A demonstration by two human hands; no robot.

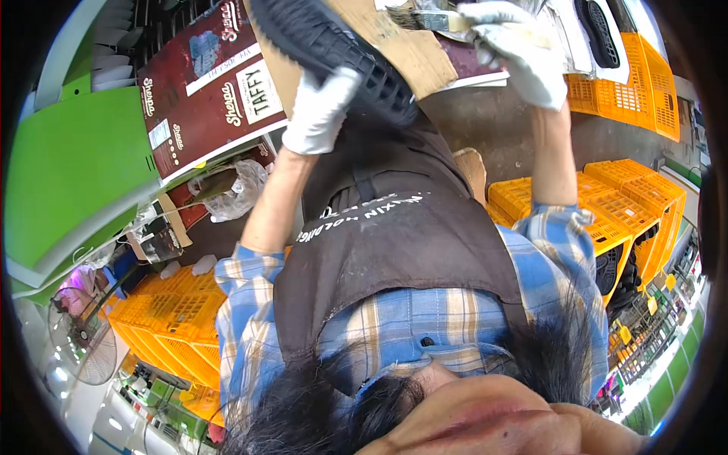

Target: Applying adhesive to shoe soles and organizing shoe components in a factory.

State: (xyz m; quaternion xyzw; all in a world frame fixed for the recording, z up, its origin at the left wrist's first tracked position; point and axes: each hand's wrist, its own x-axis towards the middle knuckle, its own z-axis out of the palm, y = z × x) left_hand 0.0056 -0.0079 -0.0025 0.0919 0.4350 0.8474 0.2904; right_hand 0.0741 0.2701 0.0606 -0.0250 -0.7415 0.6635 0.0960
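Note:
My left hand (322, 110), in a white glove, is closed on a black shoe sole (341, 57) at the top middle. The sole is tilted, its ridged and hollowed side showing, and the fingers are partly hidden behind it. To the right, my right hand (527, 61), also in a white glove, grips the handle of a flat brush (434, 20). Its dark bristles point left, toward the sole but apart from it. Beneath both lies a worn piece of brown cardboard (428, 61) on the worktop.
Dark red printed board (201, 91) covers the worktop at left, beside a green panel (83, 144). Another black sole (599, 34) rests on white material at upper right, by an orange crate (633, 87). More orange crates (171, 307) stand on both sides; a fan (83, 334) is at lower left.

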